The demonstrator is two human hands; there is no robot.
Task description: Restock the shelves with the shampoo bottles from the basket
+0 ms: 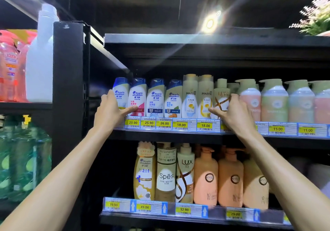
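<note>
Two bare forearms rise from 7 and 5 o'clock toward the upper shelf (178, 134) of a shampoo aisle. The left hand (111, 110), at about 9 o'clock of the row, grasps the end Head & Shoulders bottle (122, 91) — fingers round its left flank, thumb stretched across the foot of the red-labelled neighbour (137, 95). The right hand (232, 113), toward 3 o'clock, grasps a gold Lux bottle (221, 95), with its fingers hooked over the bottle's right shoulder and its thumb pointing back at the two Pantene bottles (190, 97). Both held bottles stand upright at the shelf's front edge, just behind the price strip (180, 124); the basket is out of view. Beyond the right hand, pastel pump bottles (274, 102) fill out the row, and the lower shelf (178, 220) at 6 o'clock carries taller stock.

The step appears to be seating or facing these two bottles in the row. The risk lies in the crowding. The bottles stand shoulder to shoulder, so a sideways nudge from either hand could topple neighbours domino-fashion. The thumb dragging on the red-labelled bottle could also tip it over the strip — and down past the shelf below.
</note>
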